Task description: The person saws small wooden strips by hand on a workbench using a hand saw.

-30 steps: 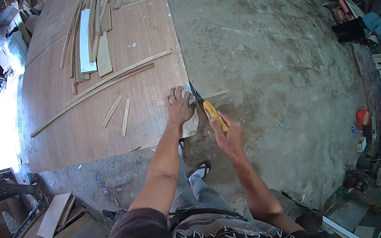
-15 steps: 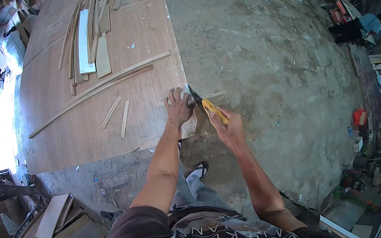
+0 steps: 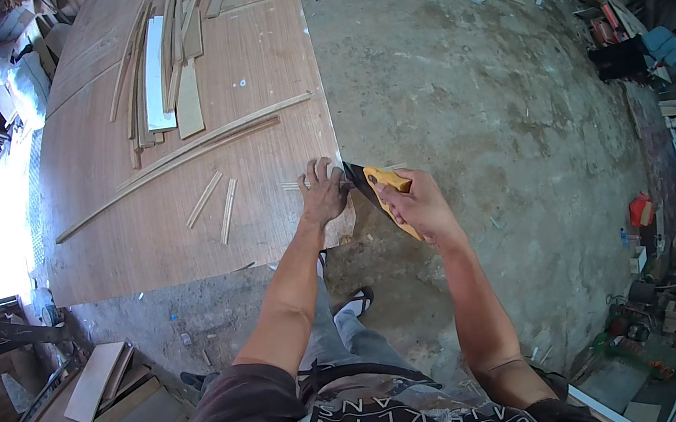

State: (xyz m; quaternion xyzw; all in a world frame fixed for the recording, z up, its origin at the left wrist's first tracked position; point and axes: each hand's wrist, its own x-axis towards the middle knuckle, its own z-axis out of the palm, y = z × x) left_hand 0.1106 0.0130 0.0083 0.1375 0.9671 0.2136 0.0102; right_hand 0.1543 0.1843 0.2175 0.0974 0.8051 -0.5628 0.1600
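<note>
My left hand, fingers bent and spread, presses a thin wooden strip down at the right edge of the wood-grain worktop. The strip's far end juts out past the edge. In my right hand is a handsaw with a yellow handle, its dark blade at the edge right beside my left fingers. How far the blade has entered the strip is hidden. Two short wooden sticks lie left of my left hand, and longer strips lie beyond them.
A pile of strips and slats, with a white board, covers the worktop's far part. Scrap panels lie at lower left. At far right, a person bends over; tools and a red container stand nearer along that side.
My right hand has moved right and slightly forward, and the saw handle has turned with it. My left hand stays on the strip; the whole view has shifted slightly.
</note>
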